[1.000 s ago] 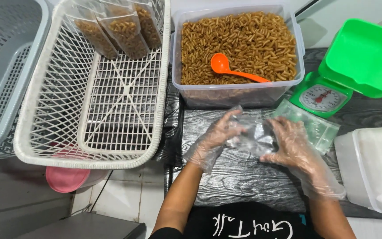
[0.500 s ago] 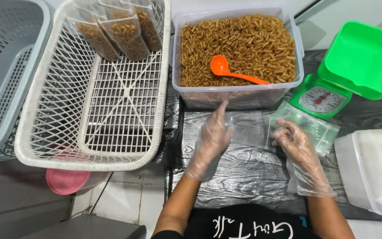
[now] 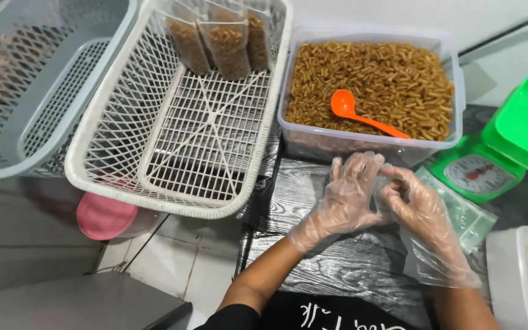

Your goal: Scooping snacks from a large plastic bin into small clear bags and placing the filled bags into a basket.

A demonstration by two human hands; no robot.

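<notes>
Gloved left hand (image 3: 346,195) and right hand (image 3: 414,205) together, fingers pinching clear bag (image 3: 420,256).

Both gloved hands, left hand (image 3: 344,198) and right hand (image 3: 412,205), meet at lower right, fingering a clear bag (image 3: 426,260) over the counter (image 3: 337,269).

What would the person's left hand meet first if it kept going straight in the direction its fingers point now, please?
Most likely the near wall of the clear tub of brown snacks. The left hand points up and away across the dark table, with only bare table between fingertips and tub, though depth is hard to judge.
</notes>
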